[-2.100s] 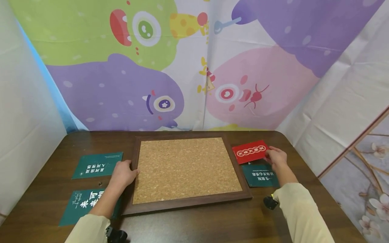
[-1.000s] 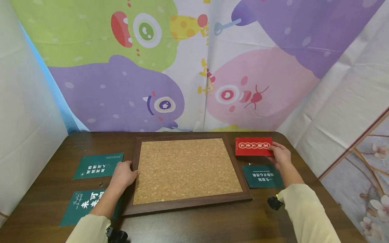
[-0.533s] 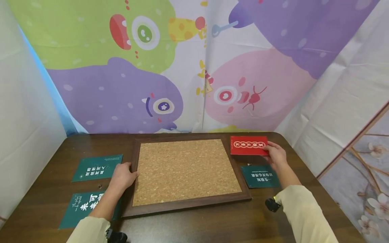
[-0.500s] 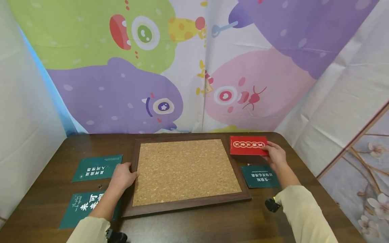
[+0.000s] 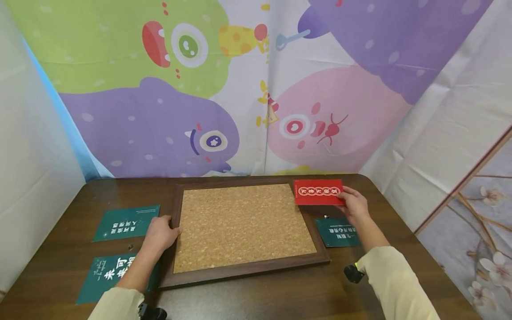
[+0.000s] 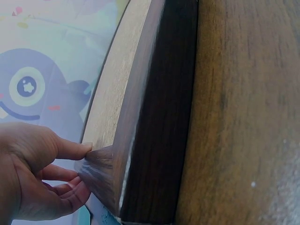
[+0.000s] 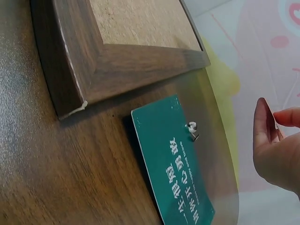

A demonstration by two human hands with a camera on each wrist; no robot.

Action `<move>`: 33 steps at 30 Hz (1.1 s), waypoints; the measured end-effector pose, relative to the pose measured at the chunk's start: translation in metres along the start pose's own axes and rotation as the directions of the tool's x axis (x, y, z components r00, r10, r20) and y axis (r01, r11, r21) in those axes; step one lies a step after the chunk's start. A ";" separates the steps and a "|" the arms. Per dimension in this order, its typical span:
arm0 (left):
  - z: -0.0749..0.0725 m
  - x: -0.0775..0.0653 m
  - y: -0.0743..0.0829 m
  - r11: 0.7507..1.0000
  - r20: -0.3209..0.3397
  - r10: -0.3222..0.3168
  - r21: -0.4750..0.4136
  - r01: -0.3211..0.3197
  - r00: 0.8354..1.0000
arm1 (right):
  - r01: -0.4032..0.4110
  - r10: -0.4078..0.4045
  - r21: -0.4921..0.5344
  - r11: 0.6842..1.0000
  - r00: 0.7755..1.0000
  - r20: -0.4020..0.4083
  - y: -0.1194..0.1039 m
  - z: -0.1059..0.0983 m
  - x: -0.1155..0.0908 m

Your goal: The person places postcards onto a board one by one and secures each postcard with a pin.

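A cork board (image 5: 244,226) in a dark wooden frame lies on the table. My left hand (image 5: 160,233) grips its left edge; in the left wrist view the thumb (image 6: 72,149) rests on top of the frame, fingers curled at the side. My right hand (image 5: 355,205) pinches a red card (image 5: 318,192) by its right end. White lettering runs along the card, and its left end overlaps the frame's far right corner, apparently raised above it. Below that hand, a green card (image 7: 171,164) lies beside the board, with a small pushpin (image 7: 192,126) at its edge.
Two more green cards lie left of the board, one farther back (image 5: 127,222) and one nearer (image 5: 100,275), partly behind my left forearm. A small pin (image 5: 130,246) sits between them. A cartoon curtain (image 5: 256,89) hangs behind the brown table (image 5: 248,298).
The red card has been lifted off the green card, straightened, then moved left over the frame's corner with my right hand. My left hand stays at the board's left edge.
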State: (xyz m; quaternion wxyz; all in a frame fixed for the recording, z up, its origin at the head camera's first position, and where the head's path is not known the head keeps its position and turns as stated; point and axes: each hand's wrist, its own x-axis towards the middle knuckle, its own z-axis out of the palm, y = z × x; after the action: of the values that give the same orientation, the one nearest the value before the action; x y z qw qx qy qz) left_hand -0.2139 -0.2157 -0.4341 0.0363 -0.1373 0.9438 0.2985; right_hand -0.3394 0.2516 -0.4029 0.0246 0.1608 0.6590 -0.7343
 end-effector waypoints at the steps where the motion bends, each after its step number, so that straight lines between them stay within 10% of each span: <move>1: 0.000 0.000 0.000 1.000 -0.001 0.000 0.000 0.000 1.000 | 0.000 0.000 0.000 1.000 1.000 -0.001 0.000 0.001 -0.001; 33: 0.003 0.002 -0.002 1.000 -0.013 -0.006 -0.011 0.006 1.000 | 0.008 -0.008 0.005 1.000 1.000 0.028 0.007 0.041 -0.010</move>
State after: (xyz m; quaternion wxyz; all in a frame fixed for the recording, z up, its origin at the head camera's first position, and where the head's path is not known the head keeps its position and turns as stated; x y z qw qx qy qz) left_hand -0.2153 -0.2162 -0.4375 0.0301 -0.1424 0.9419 0.3028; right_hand -0.3362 0.2088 -0.4032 0.0307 0.1478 0.6574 -0.7383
